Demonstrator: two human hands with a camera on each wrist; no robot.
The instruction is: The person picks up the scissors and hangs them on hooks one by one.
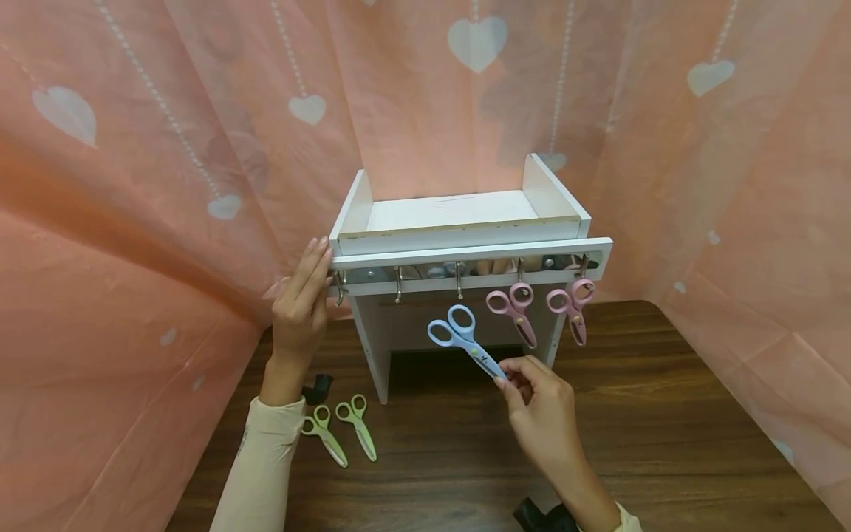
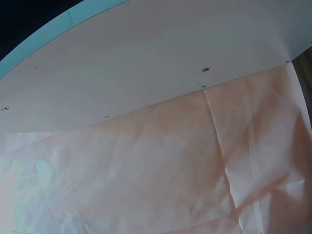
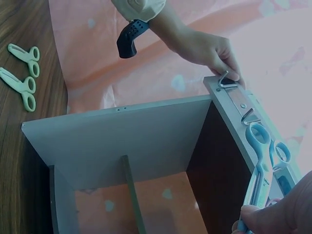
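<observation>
Blue scissors (image 1: 468, 341) are pinched near the blade tips by my right hand (image 1: 541, 403), handle loops pointing up and left. Those loops are close below the middle hook (image 1: 459, 281) of the white rack's hook rail (image 1: 425, 260). In the right wrist view the same blue scissors (image 3: 263, 161) overlap the rail. My left hand (image 1: 299, 314) rests on the rail's left end with its fingers extended. Two pairs of pink scissors, one (image 1: 515, 307) and another (image 1: 575, 307), hang from the two right hooks. The left wrist view shows the rack's side panel (image 2: 146, 63), not the hand.
Two pairs of green scissors, one (image 1: 327, 437) and another (image 1: 360, 428), lie on the brown wooden table (image 1: 425, 473) at the front left. Above the rail the rack has a shallow shelf (image 1: 452, 210). A pink curtain (image 1: 412, 89) with hearts surrounds the table.
</observation>
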